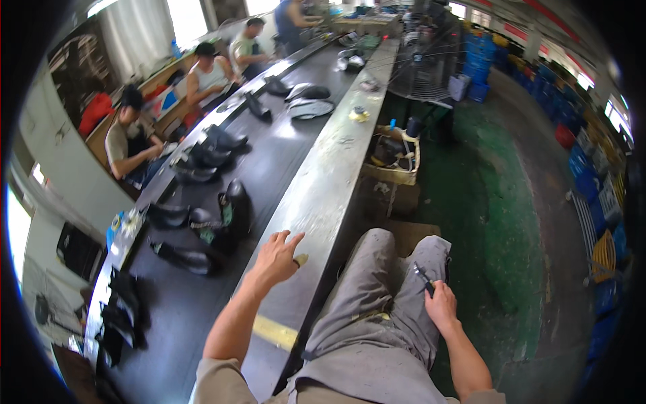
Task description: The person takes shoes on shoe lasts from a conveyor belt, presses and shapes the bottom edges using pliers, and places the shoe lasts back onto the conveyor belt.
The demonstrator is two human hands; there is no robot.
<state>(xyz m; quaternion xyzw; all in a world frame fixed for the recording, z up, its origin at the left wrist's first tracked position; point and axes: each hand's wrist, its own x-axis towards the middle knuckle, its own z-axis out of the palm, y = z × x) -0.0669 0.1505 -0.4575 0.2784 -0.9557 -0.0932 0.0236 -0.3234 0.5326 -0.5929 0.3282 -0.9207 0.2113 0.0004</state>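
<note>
My left hand (274, 258) reaches over the bright metal ledge (316, 175) beside the conveyor belt, its fingers apart and nothing held in them. A small yellowish spot (301, 260) shows next to its thumb; I cannot tell what it is. Over my right thigh, my right hand (441, 304) is closed around a short hand tool (424, 277) with a black handle and a shiny metal end; its exact kind is unclear. On the dark belt (269, 158), left of my left hand, lie several black shoes, among them an upright pair (234, 205) and a single shoe (182, 258).
Along the belt's far side several people (131, 145) sit or stand at work. A box (404, 176) of odds and ends stands right of the ledge, with a large fan (420, 60) beyond it. Blue crates (479, 60) and bins line the green floor (484, 202).
</note>
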